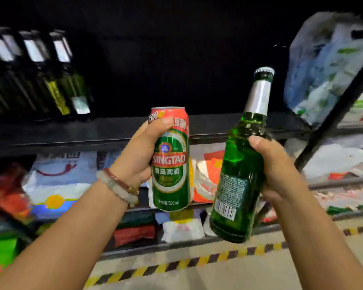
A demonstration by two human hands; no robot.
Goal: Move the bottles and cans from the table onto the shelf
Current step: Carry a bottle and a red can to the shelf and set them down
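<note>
The left hand (pixel 139 155) is wrapped around a Tsingtao beer can (pixel 170 159), thumb pressed across the red upper band, the other fingers hidden behind it. The can stands upright in the air in front of the black shelf board's (pixel 71 130) front edge; its green and red face reads "SINGTAO" with the first letter covered, Chinese characters beneath, and "500ml" near the bottom. Two bracelets (pixel 118 186) circle the left wrist.

The right hand (pixel 278 170) grips a green glass beer bottle (pixel 240 181) at mid-body, thumb on the shoulder. The bottle tilts, its foil-wrapped neck leaning right, and its back label shows fine print too small to read and a barcode. It is also held off the shelf.

Dark bottles (pixel 57 80) with pale labels stand at the board's left end, blurred. Printed plastic bags (pixel 59 185) fill the lower tiers.
</note>
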